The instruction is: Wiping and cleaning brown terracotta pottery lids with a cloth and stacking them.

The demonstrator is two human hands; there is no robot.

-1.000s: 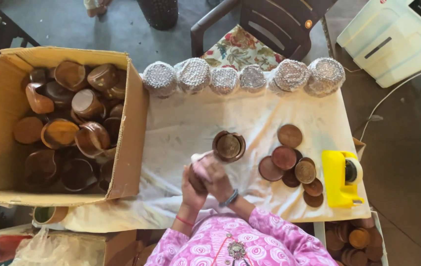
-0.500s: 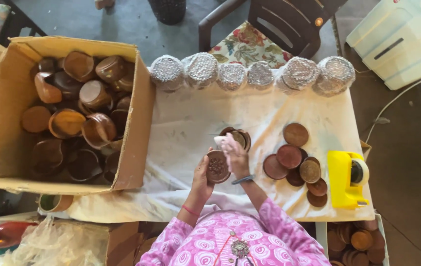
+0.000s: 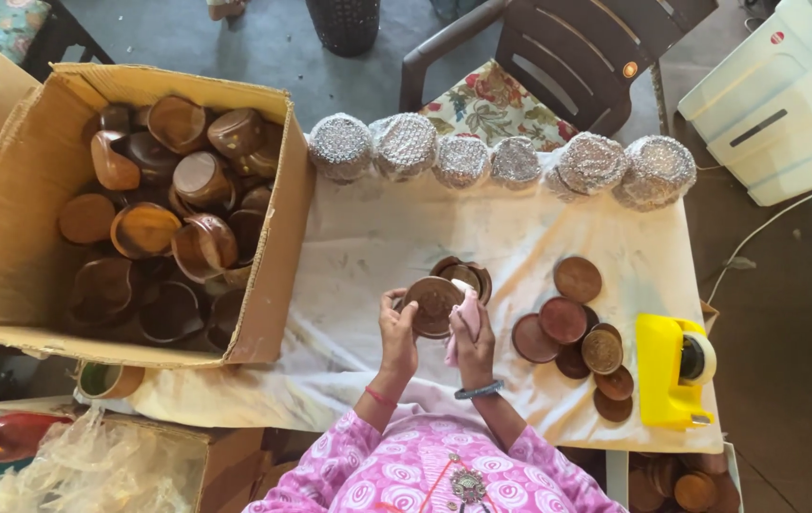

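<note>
My left hand holds a round brown wooden lid up by its edge, flat face toward me. My right hand presses a small pink cloth against the lid's right side. Just behind the lid a brown wooden bowl sits on the white table cover. To the right of my hands lies a cluster of several more round brown lids.
A big cardboard box full of brown wooden bowls stands at the left. Several foil-wrapped bundles line the table's far edge. A yellow tape dispenser stands at the right. A dark chair is beyond the table.
My hands have lifted the lid from low near my body to in front of the bowl. The cloth now lies against the lid's right side.
</note>
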